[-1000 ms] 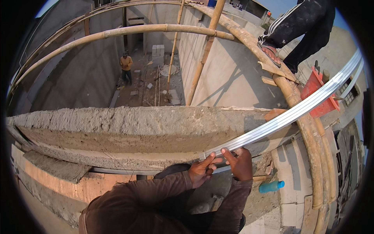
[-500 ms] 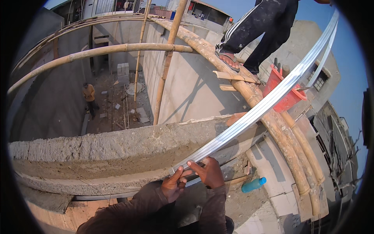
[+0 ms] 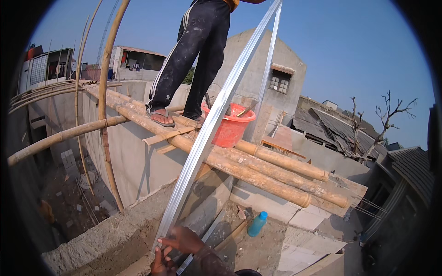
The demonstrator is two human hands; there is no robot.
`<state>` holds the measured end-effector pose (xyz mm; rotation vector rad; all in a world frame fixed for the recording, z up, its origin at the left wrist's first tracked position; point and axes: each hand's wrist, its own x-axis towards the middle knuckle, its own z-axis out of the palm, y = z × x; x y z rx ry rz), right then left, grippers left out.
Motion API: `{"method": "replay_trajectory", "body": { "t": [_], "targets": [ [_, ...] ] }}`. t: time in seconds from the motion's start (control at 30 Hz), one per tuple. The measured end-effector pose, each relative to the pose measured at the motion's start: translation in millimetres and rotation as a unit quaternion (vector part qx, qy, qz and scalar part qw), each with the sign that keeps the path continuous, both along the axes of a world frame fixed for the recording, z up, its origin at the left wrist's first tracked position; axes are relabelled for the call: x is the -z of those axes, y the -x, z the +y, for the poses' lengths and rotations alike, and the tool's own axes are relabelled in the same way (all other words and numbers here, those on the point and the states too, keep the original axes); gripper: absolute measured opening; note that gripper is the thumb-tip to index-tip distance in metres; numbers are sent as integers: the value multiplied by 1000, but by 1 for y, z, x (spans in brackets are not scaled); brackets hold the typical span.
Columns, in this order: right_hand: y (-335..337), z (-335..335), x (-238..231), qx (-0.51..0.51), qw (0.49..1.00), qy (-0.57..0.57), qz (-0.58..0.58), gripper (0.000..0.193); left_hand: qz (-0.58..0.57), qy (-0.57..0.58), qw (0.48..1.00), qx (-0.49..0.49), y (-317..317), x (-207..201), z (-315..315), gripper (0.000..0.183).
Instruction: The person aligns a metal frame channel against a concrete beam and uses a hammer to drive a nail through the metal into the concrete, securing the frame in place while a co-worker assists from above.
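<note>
Two bare hands work at the near end of a long silver metal strip (image 3: 199, 149), down by the rough wall (image 3: 103, 241). The right hand (image 3: 186, 241) has its fingers closed in a pinch on it, probably to steady that end; the left hand (image 3: 161, 266) is curled tight at the tip, though whether it grips I can't tell. The strip slants up and far right, past a co-worker (image 3: 202, 50) whose higher stance likely suits its length. Bamboo poles (image 3: 258, 177) carry the red bucket (image 3: 230, 131), presumably for easy reach, while a blue bottle (image 3: 257, 224) stands near right.
</note>
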<state>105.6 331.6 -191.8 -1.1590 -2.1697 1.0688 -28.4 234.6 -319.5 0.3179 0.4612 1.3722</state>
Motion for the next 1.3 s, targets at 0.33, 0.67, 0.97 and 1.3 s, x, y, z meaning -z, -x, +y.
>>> {"method": "replay_trajectory", "body": {
  "t": [0.33,0.67,0.97,1.3],
  "targets": [
    [-1,-1,-1,11,1000,-7,-14,57,17,10,1000,-11,-2,-12,-2,45],
    [-2,0,-1,5,1000,4,-14,59,24,13,999,-24,-3,-17,-5,44],
    [0,2,5,1,1000,-9,5,65,21,9,999,-24,-3,-13,-4,43],
    [0,1,1,4,1000,-4,5,61,19,17,999,-23,-3,-9,-2,42]
  ]
}}
